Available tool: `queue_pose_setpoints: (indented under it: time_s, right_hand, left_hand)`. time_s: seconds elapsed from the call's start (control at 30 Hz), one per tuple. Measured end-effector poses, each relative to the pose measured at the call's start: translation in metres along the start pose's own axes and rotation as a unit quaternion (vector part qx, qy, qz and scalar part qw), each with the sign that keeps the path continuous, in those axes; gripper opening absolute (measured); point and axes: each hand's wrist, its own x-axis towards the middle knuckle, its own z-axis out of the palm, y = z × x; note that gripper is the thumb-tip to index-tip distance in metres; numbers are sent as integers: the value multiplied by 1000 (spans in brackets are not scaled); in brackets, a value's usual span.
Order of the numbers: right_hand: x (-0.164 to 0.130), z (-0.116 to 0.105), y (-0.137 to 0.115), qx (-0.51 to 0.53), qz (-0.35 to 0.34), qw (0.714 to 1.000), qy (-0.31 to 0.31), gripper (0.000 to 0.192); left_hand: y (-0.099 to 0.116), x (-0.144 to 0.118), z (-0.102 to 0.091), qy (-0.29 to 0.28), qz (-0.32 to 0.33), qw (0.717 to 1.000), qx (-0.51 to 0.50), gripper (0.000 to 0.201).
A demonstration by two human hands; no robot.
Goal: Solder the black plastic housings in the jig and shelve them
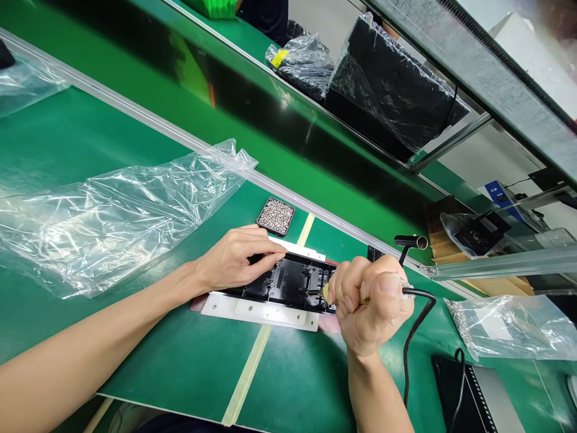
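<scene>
A long black plastic part (288,278) with moulded ribs and posts lies in a white fixture (270,314) on the green bench. My left hand (238,255) rests over the part's left end, its thumb and index fingertip pinched together at the far edge. Whatever lies between those fingertips is too small to make out. Wrapped in the fist of my right hand (372,304) is a corded soldering iron (325,293); its yellow collar shows and its thin tip points left, low over the part. The fist hides the part's right end.
Beyond my left hand sits a small black tray of tiny metal pieces (276,216). Clear plastic sheeting (130,210) covers the left of the bench. A black cable (417,331) loops down right. Farther right are a plastic bag (518,328) and a dark notebook-like object (473,394).
</scene>
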Motion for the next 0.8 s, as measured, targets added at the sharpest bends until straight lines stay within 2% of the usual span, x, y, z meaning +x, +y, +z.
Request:
queue_pose_setpoints:
  time_s: [0.8]
  right_hand:
    - [-1, 1, 0, 3, 1, 1000, 4, 39]
  left_hand:
    - [1, 0, -1, -4, -7, 1000, 11, 14]
